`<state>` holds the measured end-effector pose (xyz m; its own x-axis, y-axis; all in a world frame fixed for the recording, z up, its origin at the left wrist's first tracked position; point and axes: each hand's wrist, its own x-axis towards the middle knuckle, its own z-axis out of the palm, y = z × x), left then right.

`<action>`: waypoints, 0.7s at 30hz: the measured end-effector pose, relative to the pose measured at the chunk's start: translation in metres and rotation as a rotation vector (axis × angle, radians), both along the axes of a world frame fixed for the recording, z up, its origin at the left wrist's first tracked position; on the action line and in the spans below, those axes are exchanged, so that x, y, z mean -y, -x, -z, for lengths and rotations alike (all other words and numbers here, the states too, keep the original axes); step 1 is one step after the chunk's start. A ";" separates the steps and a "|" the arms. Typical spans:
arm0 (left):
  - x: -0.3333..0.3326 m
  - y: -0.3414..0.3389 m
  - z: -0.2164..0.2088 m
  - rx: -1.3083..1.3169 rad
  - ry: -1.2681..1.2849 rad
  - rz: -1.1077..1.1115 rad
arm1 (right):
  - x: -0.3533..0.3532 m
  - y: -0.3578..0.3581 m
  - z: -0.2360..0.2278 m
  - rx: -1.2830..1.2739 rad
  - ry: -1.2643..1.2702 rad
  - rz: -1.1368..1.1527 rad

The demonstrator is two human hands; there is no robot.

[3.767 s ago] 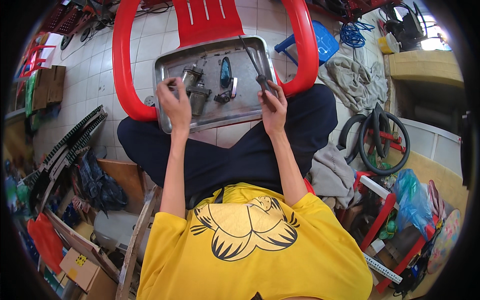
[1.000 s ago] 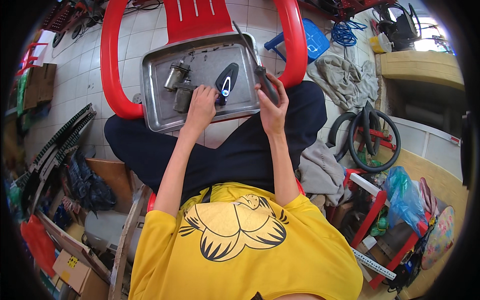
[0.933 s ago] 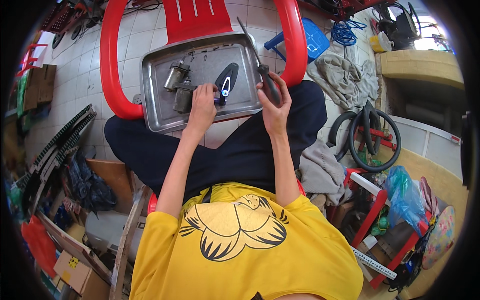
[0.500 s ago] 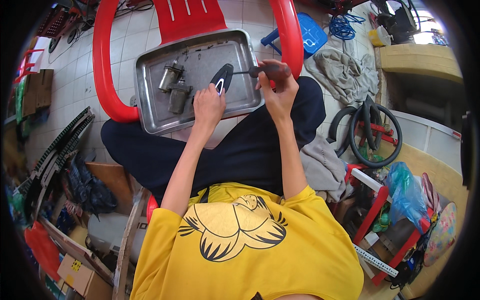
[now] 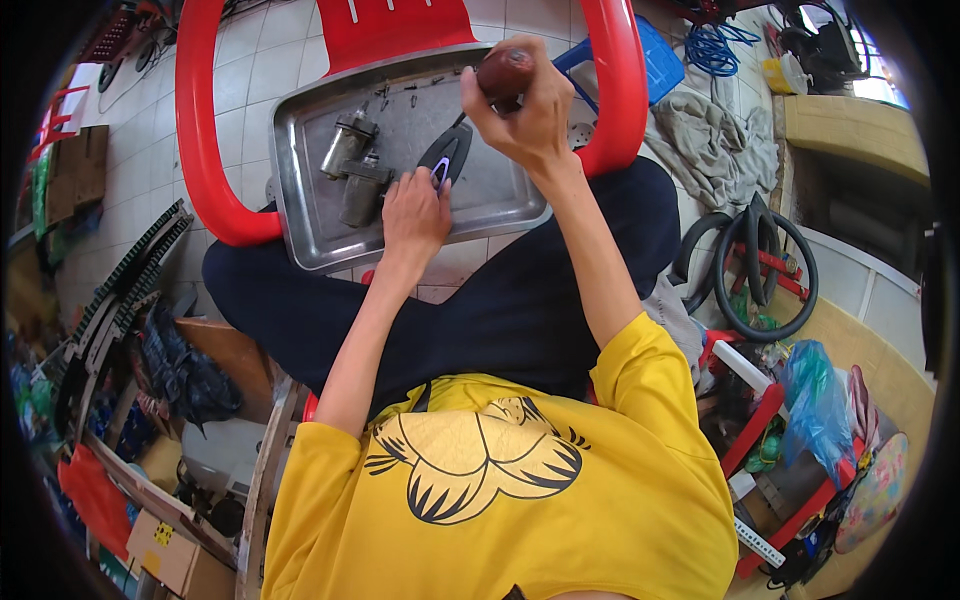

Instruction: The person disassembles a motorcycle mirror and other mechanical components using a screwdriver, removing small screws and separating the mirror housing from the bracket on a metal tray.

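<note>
Head view: your left hand on the dark oval piece, your right hand around a screwdriver

Your left hand reaches over the near edge of the metal tray and is closed around the near end of the dark oval piece; the undersides of your fingertips are hidden. That piece lies right of the tray's middle, its far end pointing toward the far right corner, with a small pale-edged loop showing beside your thumb.

Your right hand is wrapped around the reddish-brown handle of the screwdriver, over the tray's far right corner. The handle's butt tilts up toward you, and the dark shaft slants down to the far end of the oval piece; you cannot tell from here whether the tip touches it. Your right forearm passes over the right edge.

Two metal cylinders sit in the left half of the tray, one nearer the near edge and the other beyond it, slightly closer to the left edge. Small dark fasteners lie scattered toward the far edge.

The tray stands between the arms of a red plastic chair, whose backrest rises past the far edge. Out beyond the right edge, on the tiled floor, are a blue stool and a crumpled grey cloth.
</note>
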<state>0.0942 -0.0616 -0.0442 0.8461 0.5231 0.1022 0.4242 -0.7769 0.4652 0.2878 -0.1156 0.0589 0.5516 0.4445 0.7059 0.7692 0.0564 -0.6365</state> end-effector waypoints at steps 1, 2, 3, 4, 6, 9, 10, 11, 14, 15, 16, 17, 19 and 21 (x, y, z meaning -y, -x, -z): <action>-0.001 0.000 0.001 -0.004 0.010 0.002 | -0.004 -0.003 0.002 0.053 0.003 -0.020; -0.003 0.000 0.002 -0.008 0.021 0.005 | -0.006 -0.004 0.005 0.025 0.006 -0.017; -0.005 0.002 0.002 -0.017 0.028 0.004 | -0.006 -0.003 0.008 -0.008 0.006 -0.016; -0.006 0.003 0.002 -0.009 0.030 0.026 | -0.006 -0.002 0.011 -0.040 0.006 -0.015; -0.009 0.005 0.001 0.006 0.034 0.068 | 0.005 0.001 0.015 -0.179 -0.027 -0.002; -0.012 0.001 -0.001 -0.017 -0.020 0.103 | 0.009 -0.007 0.022 -0.232 -0.156 -0.028; -0.012 0.000 -0.003 -0.028 -0.009 0.103 | 0.010 -0.008 0.020 -0.260 -0.170 -0.038; -0.012 -0.001 -0.004 -0.040 0.001 0.102 | 0.010 -0.009 0.018 -0.289 -0.183 -0.047; -0.010 -0.002 -0.006 -0.045 0.065 0.082 | 0.010 -0.016 0.023 -0.267 -0.171 -0.053; -0.010 -0.002 -0.008 -0.043 0.091 0.069 | 0.008 -0.016 0.024 -0.274 -0.170 -0.055; -0.009 -0.002 -0.009 -0.009 0.127 0.048 | 0.007 -0.016 0.025 -0.282 -0.169 -0.057; -0.009 -0.001 -0.011 0.024 0.163 0.025 | 0.005 -0.015 0.026 -0.290 -0.168 -0.061; -0.010 -0.003 -0.012 0.086 0.220 -0.008 | 0.005 -0.016 0.030 -0.312 -0.177 -0.060; -0.012 -0.003 -0.014 0.141 0.261 -0.042 | 0.005 -0.014 0.030 -0.350 -0.193 -0.059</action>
